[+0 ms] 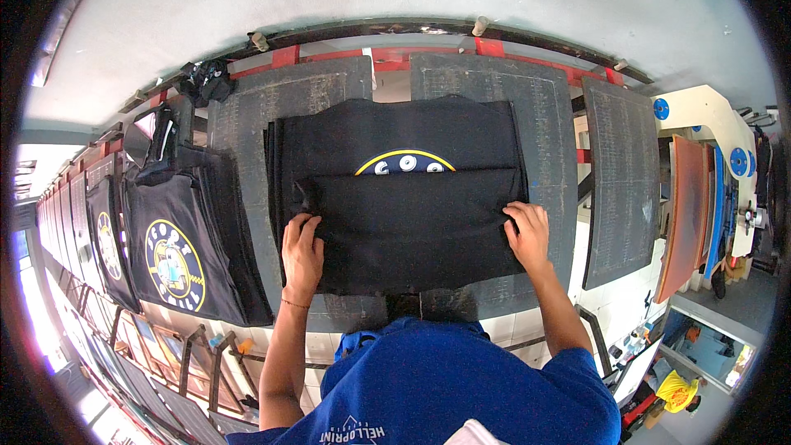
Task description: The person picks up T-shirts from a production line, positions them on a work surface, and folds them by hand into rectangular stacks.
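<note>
A stack of black fabric panels (pixel 445 128) lies on two dark boards in front of me. The top black fabric panel (pixel 404 222) is folded over on itself, and its fold covers most of a round print (pixel 404 162) with a yellow rim and white letters. My left hand (pixel 303 254) grips the panel's left edge with curled fingers. At the right edge, my right hand (pixel 527 235) pinches the same panel between thumb and fingers. The fabric spans flat between both hands, with slight creases.
More black fabric stacks with round yellow-rimmed prints (pixel 175 264) lie to the left. A dark crumpled bundle (pixel 206 81) sits at the far left. Another dark board (pixel 622 181) stands to the right, beside a cream-coloured machine (pixel 700 128). A person in yellow (pixel 677 391) is at the lower right.
</note>
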`<act>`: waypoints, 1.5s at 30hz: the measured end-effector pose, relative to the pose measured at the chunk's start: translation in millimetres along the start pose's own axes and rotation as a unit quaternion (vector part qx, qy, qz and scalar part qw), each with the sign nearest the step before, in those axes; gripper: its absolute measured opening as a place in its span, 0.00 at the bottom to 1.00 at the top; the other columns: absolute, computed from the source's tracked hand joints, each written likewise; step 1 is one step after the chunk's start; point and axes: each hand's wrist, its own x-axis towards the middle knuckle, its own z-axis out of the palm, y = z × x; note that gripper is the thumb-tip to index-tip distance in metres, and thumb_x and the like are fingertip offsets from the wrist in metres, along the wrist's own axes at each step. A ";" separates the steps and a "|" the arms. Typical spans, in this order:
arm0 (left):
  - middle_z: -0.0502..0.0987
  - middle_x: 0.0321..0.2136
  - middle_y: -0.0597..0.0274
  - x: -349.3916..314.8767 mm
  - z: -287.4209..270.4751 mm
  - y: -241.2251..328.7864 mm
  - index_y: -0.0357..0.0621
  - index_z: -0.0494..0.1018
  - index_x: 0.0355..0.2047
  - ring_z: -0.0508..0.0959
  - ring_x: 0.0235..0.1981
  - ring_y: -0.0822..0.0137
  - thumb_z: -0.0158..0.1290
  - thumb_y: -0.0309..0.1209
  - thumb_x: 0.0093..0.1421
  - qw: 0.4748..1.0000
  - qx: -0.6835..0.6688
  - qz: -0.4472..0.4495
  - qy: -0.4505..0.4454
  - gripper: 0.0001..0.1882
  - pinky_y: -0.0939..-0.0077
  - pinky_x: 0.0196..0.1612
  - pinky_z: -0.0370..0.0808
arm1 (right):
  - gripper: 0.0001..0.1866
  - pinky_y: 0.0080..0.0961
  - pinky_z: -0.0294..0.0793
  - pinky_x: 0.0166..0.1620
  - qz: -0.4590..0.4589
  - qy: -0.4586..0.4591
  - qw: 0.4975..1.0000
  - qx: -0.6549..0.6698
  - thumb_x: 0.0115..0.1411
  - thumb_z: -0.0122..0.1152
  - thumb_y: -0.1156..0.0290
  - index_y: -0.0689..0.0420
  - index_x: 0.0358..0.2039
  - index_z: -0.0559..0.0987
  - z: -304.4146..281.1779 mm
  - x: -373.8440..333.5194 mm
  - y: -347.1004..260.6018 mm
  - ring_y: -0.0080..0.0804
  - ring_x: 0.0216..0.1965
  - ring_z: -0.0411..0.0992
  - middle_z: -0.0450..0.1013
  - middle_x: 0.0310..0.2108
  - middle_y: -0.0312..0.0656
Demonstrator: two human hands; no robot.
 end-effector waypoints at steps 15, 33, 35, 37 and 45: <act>0.77 0.36 0.48 123.0 -23.5 -12.8 0.32 0.73 0.38 0.77 0.39 0.52 0.58 0.32 0.61 0.989 -0.113 -0.093 0.023 0.13 0.65 0.44 0.72 | 0.08 0.30 0.71 0.47 0.143 0.084 0.954 0.251 0.62 0.57 0.75 0.63 0.40 0.76 13.9 107.1 28.6 0.36 0.42 0.76 0.77 0.38 0.48; 0.77 0.37 0.52 169.2 35.9 -7.2 0.40 0.75 0.39 0.75 0.39 0.50 0.59 0.29 0.54 0.974 0.049 0.064 0.210 0.13 0.55 0.45 0.70 | 0.15 0.45 0.71 0.45 0.030 0.202 0.979 -0.021 0.58 0.62 0.69 0.62 0.42 0.76 50.5 166.1 11.8 0.53 0.40 0.72 0.75 0.40 0.54; 0.77 0.47 0.53 152.5 54.2 21.7 0.43 0.75 0.47 0.73 0.53 0.49 0.61 0.36 0.55 0.974 -0.076 0.214 0.019 0.20 0.54 0.59 0.67 | 0.21 0.46 0.68 0.54 -0.091 -0.076 0.991 0.061 0.56 0.62 0.63 0.59 0.48 0.76 46.3 167.9 -39.3 0.49 0.51 0.71 0.74 0.47 0.51; 0.66 0.62 0.54 147.8 72.5 30.5 0.48 0.68 0.59 0.61 0.66 0.48 0.52 0.49 0.62 0.963 0.066 0.253 -0.062 0.29 0.50 0.66 0.59 | 0.27 0.46 0.60 0.64 -0.234 -0.081 0.967 -0.056 0.61 0.57 0.55 0.57 0.57 0.71 65.6 161.9 -44.4 0.46 0.64 0.61 0.65 0.61 0.49; 0.59 0.64 0.40 148.5 37.4 -7.1 0.44 0.63 0.62 0.56 0.67 0.38 0.51 0.48 0.63 0.978 0.182 0.029 0.097 0.32 0.42 0.67 0.54 | 0.29 0.51 0.55 0.66 0.025 0.132 0.983 -0.129 0.68 0.49 0.57 0.66 0.61 0.66 42.5 155.3 48.2 0.60 0.65 0.57 0.62 0.62 0.59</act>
